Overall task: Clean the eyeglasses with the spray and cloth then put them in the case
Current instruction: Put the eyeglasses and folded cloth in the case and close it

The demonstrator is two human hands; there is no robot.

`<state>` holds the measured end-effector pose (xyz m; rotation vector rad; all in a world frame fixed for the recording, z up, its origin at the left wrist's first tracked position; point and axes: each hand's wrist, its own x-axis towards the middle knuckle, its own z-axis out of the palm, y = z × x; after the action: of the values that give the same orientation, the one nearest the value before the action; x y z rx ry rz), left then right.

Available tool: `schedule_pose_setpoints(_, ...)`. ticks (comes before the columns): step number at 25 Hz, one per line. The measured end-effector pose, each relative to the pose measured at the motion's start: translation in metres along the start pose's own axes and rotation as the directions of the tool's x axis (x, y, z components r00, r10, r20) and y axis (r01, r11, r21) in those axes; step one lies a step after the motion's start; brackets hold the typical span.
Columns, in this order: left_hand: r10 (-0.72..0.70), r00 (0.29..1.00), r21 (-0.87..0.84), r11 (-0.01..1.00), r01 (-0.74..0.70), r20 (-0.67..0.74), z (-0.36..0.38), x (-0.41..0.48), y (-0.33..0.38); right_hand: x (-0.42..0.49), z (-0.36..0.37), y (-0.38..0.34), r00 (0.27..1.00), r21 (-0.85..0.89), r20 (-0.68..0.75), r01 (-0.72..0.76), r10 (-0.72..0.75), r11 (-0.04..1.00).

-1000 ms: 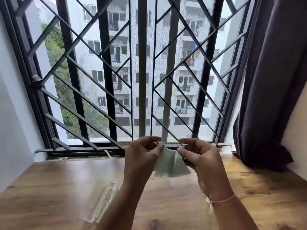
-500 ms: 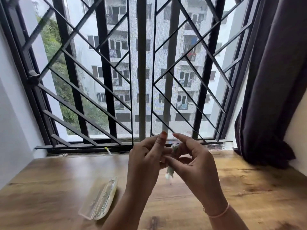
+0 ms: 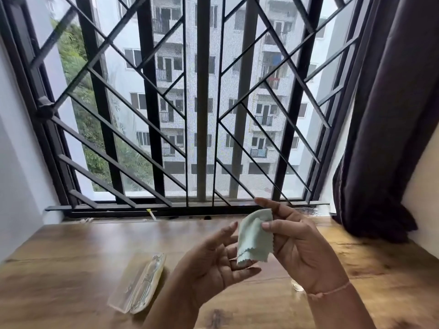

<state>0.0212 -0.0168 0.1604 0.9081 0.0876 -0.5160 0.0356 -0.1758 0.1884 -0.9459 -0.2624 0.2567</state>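
A small pale green cleaning cloth (image 3: 253,238) hangs from the thumb and fingers of my right hand (image 3: 301,248), above the wooden table (image 3: 71,269). My left hand (image 3: 213,264) is just left of the cloth, palm up with fingers spread; its fingertips sit at the cloth's lower edge without gripping it. A clear eyeglass case (image 3: 137,284) lies open on the table to the left of my left forearm, and the glasses appear to lie inside it, blurred. A small clear object (image 3: 298,286) peeks out behind my right wrist; I cannot tell what it is.
A black metal window grille (image 3: 202,103) rises directly behind the table's far edge. A dark curtain (image 3: 384,115) hangs at the right, its bunched end resting by the table's far right corner. White walls close in on both sides.
The cloth was bunched between both hands; now it hangs unfolded from my right hand alone. My left hand has let go and dropped lower, palm up.
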Motion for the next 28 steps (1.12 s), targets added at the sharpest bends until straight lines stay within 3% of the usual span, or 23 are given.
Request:
schedule_pose_setpoints(2,0.076,0.996,-0.069,0.995,-0.072,0.05,-0.006,0.005,0.0,0.001,-0.005,0.001,0.999,0.02,-0.024,-0.024,0.024,1.0)
schedule_pose_setpoints(6,0.282,0.955,0.035,0.96,-0.28,-0.095,-0.007,0.007,0.014,0.002,-0.011,0.001,0.994,0.027,-0.11,-0.021,0.024,0.999)
schedule_pose_setpoints(12,0.488,0.857,0.151,0.872,-0.466,-0.166,0.003,0.006,0.025,0.002,-0.007,0.003,0.987,-0.109,-0.159,0.016,-0.033,0.994)
schedule_pose_setpoints(21,0.447,0.867,0.131,0.894,-0.428,-0.221,-0.004,0.012,0.014,0.003,-0.014,0.009,0.959,-0.204,-0.283,-0.071,0.01,0.976)
schedule_pose_setpoints(28,0.433,0.867,0.12,0.901,-0.416,-0.246,-0.008,0.011,0.012,0.004,-0.018,0.011,0.955,-0.133,-0.296,-0.056,0.014,0.989)
